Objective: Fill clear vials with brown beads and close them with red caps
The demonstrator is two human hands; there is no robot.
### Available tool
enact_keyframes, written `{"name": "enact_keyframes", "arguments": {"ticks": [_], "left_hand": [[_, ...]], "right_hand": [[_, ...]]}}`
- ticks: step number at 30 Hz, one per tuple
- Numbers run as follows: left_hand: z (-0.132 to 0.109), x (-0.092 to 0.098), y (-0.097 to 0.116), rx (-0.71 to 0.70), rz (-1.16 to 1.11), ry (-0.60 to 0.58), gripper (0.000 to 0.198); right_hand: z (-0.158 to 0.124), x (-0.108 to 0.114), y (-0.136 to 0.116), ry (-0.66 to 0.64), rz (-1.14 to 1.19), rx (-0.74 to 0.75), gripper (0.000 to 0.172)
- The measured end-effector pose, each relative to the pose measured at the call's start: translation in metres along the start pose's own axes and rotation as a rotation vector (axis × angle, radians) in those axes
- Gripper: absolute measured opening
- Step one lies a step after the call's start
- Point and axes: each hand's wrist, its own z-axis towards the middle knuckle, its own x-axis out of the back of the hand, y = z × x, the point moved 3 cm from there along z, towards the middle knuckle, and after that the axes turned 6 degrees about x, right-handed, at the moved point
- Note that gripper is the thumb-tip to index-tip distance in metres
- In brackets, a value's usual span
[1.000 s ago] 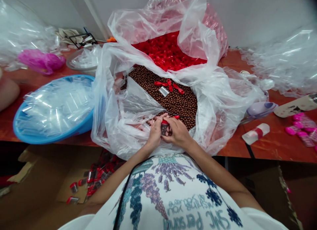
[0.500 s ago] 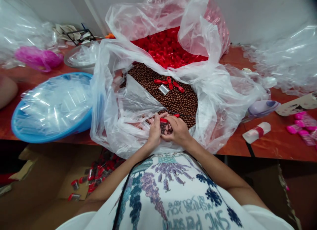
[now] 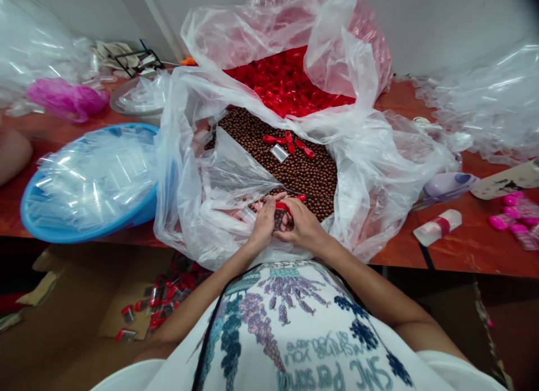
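Note:
My left hand (image 3: 263,225) and my right hand (image 3: 304,227) are pressed together at the near edge of a big clear plastic bag (image 3: 197,172) full of small brown balls (image 3: 301,169). Between them they grip a small clear tube filled with brown balls (image 3: 279,217), topped by a red cap (image 3: 281,206). Both hands have their fingers curled round the tube. A few loose red caps (image 3: 290,142) and an empty clear tube (image 3: 278,153) lie on the brown balls farther back.
Behind the brown balls is a bag of red caps (image 3: 286,85). A blue basin of clear tubes (image 3: 90,183) sits at left, a pink bag (image 3: 67,99) beyond it. Pink-capped tubes (image 3: 516,220) lie at right. Filled red-capped tubes (image 3: 162,307) rest in a cardboard box on the floor.
The hands have stayed in the same place; the red cap sits a little differently on the tube between the fingers. The view shifted slightly.

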Motion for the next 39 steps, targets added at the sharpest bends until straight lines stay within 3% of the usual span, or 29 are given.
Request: {"name": "enact_keyframes", "arguments": {"ticks": [5,9,16,24,28,31,34,37,39], "left_hand": [[0.002,0.011,0.008,-0.037,0.126,-0.037,0.073],[0.0,0.01,0.012,-0.04,0.137,-0.094,0.074],[0.0,0.015,0.011,-0.052,0.11,-0.167,0.071],[-0.002,0.02,0.012,-0.015,0.085,-0.167,0.07],[-0.002,0.022,0.016,-0.005,0.051,-0.152,0.059],[-0.003,0.02,0.02,-0.017,-0.036,-0.139,0.053],[-0.006,0.017,0.025,-0.006,-0.142,-0.137,0.054],[-0.008,0.016,0.031,-0.015,-0.226,-0.155,0.057],[-0.009,0.015,0.031,-0.014,-0.226,-0.184,0.058]], "right_hand": [[0.007,0.004,0.005,0.045,0.422,-0.243,0.033],[0.01,0.0,0.003,0.069,0.595,-0.31,0.031],[0.013,0.008,0.003,0.1,0.334,-0.093,0.026],[0.017,0.014,-0.008,0.014,0.005,0.198,0.032],[0.019,0.008,-0.016,-0.024,-0.052,0.239,0.034],[0.018,-0.002,-0.02,0.004,-0.012,0.169,0.061],[0.012,-0.008,-0.015,0.095,0.076,-0.01,0.07],[0.003,-0.006,-0.002,0.187,0.197,-0.329,0.058],[0.002,-0.002,0.002,0.189,0.25,-0.411,0.038]]}}
